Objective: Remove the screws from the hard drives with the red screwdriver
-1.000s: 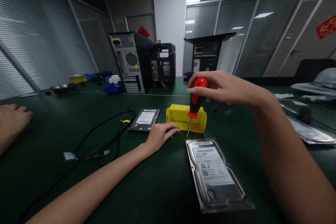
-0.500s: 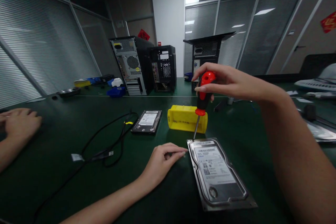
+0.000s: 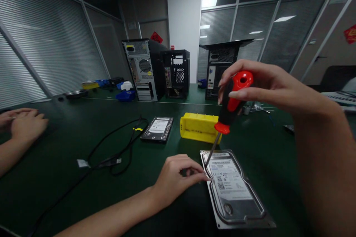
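Note:
My right hand (image 3: 250, 85) grips the red and black handle of a screwdriver (image 3: 235, 98). The shaft slants down to the left, its tip on the upper left edge of a silver hard drive (image 3: 233, 189) lying label up. My left hand (image 3: 180, 177) has its thumb and fingers pinched together at the drive's left edge, beside the tip; whatever is between the fingertips is too small to make out. Behind the drive, a yellow bin (image 3: 198, 127) rests on its side. A second hard drive (image 3: 158, 129) lies farther left.
A black cable (image 3: 130, 148) loops on the green table (image 3: 111, 200). Another person's hands (image 3: 27, 124) rest at the far left. Computer cases (image 3: 144, 68) stand at the back, with a blue bin (image 3: 125, 95) beside them. Small metal bits lie behind my right wrist.
The screwdriver tip has moved from the drive's top left corner down its left edge, and the handle leans more to the right. My left hand has shifted right, onto the drive's edge.

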The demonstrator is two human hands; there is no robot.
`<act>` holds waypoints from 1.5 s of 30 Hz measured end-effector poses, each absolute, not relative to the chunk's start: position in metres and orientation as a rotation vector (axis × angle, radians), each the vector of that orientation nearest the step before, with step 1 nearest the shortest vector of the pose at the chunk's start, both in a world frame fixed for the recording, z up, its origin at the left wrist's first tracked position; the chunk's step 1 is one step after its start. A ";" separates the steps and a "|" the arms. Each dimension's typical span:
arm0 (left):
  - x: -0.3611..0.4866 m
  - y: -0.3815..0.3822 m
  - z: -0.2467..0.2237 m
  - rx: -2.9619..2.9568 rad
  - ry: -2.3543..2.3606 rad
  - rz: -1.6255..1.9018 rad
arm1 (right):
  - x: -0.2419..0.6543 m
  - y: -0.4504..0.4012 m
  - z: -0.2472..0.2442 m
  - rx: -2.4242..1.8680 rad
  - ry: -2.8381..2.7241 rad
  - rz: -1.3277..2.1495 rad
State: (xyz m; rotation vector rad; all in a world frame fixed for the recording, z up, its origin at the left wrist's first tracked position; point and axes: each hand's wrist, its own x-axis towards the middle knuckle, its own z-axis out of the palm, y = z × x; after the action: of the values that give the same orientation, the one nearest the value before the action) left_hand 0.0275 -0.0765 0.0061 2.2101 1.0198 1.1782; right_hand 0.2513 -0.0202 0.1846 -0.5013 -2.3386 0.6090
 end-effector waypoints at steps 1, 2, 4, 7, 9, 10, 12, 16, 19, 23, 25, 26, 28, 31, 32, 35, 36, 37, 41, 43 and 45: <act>0.026 -0.078 0.007 2.269 0.986 1.186 | 0.251 -0.021 0.185 -0.499 -2.355 0.594; 0.025 -0.078 0.008 2.315 0.965 1.190 | 0.250 -0.022 0.185 -0.497 -2.371 0.583; 0.024 -0.079 0.009 2.388 0.956 1.185 | 0.249 -0.023 0.186 -0.488 -2.401 0.578; 0.025 -0.078 0.007 2.439 0.999 1.170 | 0.247 -0.023 0.186 -0.438 -2.433 0.593; 0.026 -0.078 0.005 2.437 1.033 1.181 | 0.246 -0.023 0.185 -0.412 -2.451 0.603; 0.027 -0.078 0.003 2.424 1.046 1.185 | 0.246 -0.022 0.185 -0.412 -2.459 0.603; 0.028 -0.078 0.000 2.382 1.066 1.178 | 0.245 -0.022 0.184 -0.429 -2.467 0.592; 0.030 -0.079 -0.004 2.314 1.093 1.146 | 0.243 -0.023 0.183 -0.483 -2.471 0.584; 0.031 -0.078 -0.005 2.281 1.110 1.123 | 0.242 -0.023 0.183 -0.542 -2.481 0.594; 0.031 -0.077 -0.006 2.246 1.125 1.104 | 0.240 -0.023 0.182 -0.557 -2.483 0.588; 0.031 -0.077 -0.006 2.236 1.127 1.096 | 0.239 -0.024 0.182 -0.546 -2.485 0.592; 0.031 -0.077 -0.007 2.232 1.126 1.090 | 0.238 -0.024 0.182 -0.539 -2.487 0.593; 0.031 -0.076 -0.007 2.223 1.119 1.075 | 0.237 -0.024 0.182 -0.531 -2.492 0.597; 0.032 -0.075 -0.008 2.208 1.102 1.058 | 0.236 -0.024 0.181 -0.537 -2.494 0.614; 0.032 -0.075 -0.008 2.198 1.096 1.056 | 0.236 -0.024 0.181 -0.542 -2.490 0.618; 0.031 -0.074 -0.009 2.166 1.074 1.049 | 0.236 -0.024 0.181 -0.549 -2.473 0.625; 0.030 -0.073 -0.010 2.159 1.066 1.048 | 0.236 -0.024 0.181 -0.552 -2.467 0.631; 0.030 -0.073 -0.010 2.153 1.058 1.048 | 0.236 -0.024 0.181 -0.554 -2.462 0.640; 0.030 -0.073 -0.010 2.140 1.046 1.060 | 0.236 -0.025 0.182 -0.552 -2.471 0.687; 0.030 -0.073 -0.009 2.144 1.057 1.058 | 0.236 -0.025 0.182 -0.554 -2.474 0.665; 0.031 -0.074 -0.009 2.159 1.072 1.054 | 0.238 -0.024 0.182 -0.558 -2.472 0.614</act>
State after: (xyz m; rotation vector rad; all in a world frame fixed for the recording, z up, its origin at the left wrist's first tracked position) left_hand 0.0308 -0.0738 -0.0089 2.1588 1.0717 1.0537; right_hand 0.2375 -0.0245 0.1818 -0.5579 -2.4718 0.6138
